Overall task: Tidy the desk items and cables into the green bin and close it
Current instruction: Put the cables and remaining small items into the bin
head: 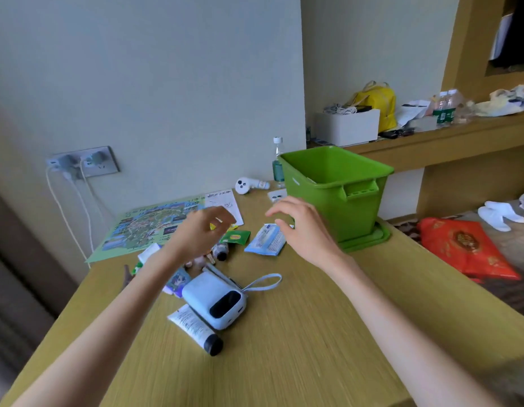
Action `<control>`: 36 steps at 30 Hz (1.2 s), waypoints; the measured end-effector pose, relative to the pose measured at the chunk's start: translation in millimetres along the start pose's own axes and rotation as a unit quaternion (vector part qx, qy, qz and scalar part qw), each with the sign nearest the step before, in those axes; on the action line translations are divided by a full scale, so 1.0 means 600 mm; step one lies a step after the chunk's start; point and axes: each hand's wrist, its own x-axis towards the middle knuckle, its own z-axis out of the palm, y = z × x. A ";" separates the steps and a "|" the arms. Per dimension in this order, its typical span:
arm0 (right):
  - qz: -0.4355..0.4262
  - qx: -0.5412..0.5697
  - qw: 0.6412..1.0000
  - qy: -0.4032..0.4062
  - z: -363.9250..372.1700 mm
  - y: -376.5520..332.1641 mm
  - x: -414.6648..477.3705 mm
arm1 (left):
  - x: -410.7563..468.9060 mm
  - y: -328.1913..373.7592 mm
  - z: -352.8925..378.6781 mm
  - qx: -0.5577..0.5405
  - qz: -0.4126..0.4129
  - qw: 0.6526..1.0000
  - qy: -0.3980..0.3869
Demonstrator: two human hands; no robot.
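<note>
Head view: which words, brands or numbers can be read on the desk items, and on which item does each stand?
No text can be read on any item.
map: print too blurred.
leaflet: writing too small.
blue packet: print blurred.
white tube: print blurred.
green sachet: yellow logo, unreadable.

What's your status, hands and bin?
Left hand curled over sachets, grip unclear. Right hand open above blue packet. Green bin open, standing on its lid. Clutter on desk.
</note>
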 end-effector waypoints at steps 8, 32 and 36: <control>0.111 -0.126 0.950 -0.262 0.114 0.024 -0.016 | -0.142 -0.063 0.021 0.159 0.039 0.986 0.035; 0.316 -0.178 0.906 -0.217 0.064 -0.015 -0.058 | -0.220 -0.096 0.023 0.261 -0.145 0.954 0.011; 0.328 -0.160 0.914 -0.180 0.067 -0.017 -0.061 | -0.222 -0.104 0.022 0.274 -0.203 0.940 0.006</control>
